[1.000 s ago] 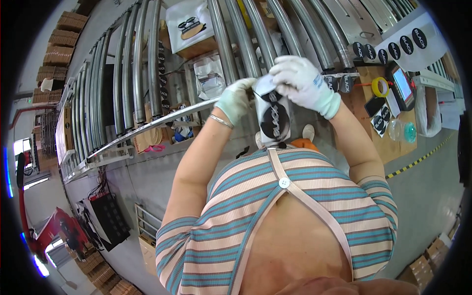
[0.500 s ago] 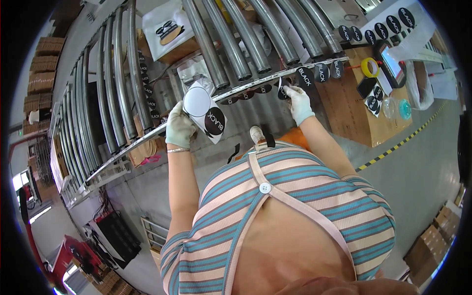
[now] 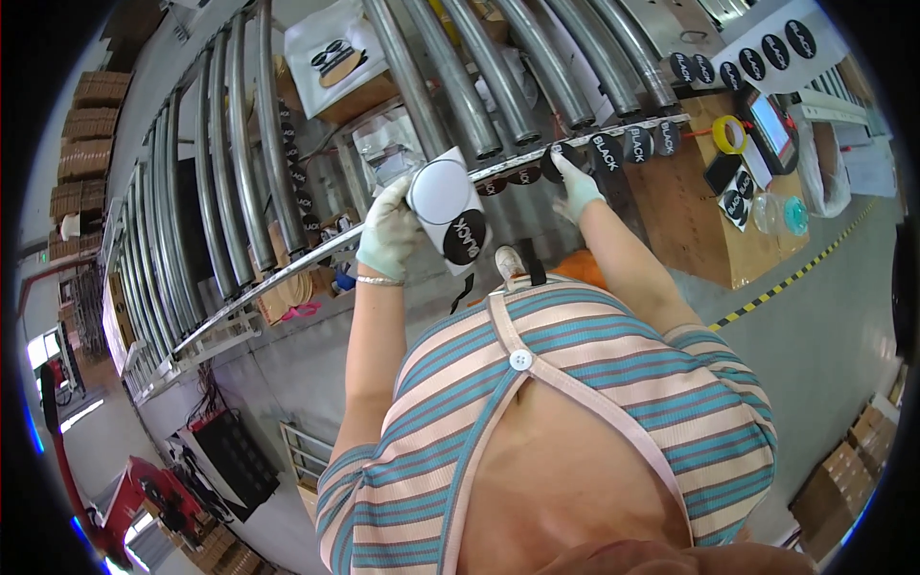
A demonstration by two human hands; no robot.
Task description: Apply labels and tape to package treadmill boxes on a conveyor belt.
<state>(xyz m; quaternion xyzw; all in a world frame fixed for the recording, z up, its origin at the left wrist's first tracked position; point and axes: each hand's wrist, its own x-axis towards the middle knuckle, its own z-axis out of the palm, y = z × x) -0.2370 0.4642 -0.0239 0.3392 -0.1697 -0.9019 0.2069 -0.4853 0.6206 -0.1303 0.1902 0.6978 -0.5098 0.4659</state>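
Observation:
My left hand (image 3: 391, 235), in a white glove, is closed on the edge of a white sticker sheet (image 3: 441, 190). The sheet shows a pale blank circle above a round black sticker (image 3: 467, 237) with white lettering. My right hand (image 3: 580, 195), also gloved, reaches to the near rail of the roller conveyor (image 3: 527, 156). Its fingers are stretched against a round black sticker (image 3: 553, 165) at that rail, and the thumb stands apart below. More round black stickers (image 3: 606, 151) hang in a row along the rail to the right.
A cardboard box (image 3: 709, 230) at the right bears a yellow tape roll (image 3: 729, 135), a device with a screen (image 3: 768, 125) and a clear cup with a teal rim. Behind the rollers, a white-covered box (image 3: 331, 72) holds scissors. Yellow-black tape (image 3: 767, 299) marks the floor.
My left hand has moved right with the sticker sheet. The right hand has brought its pinched black sticker up to the rail, and its thumb has come away from the fingers.

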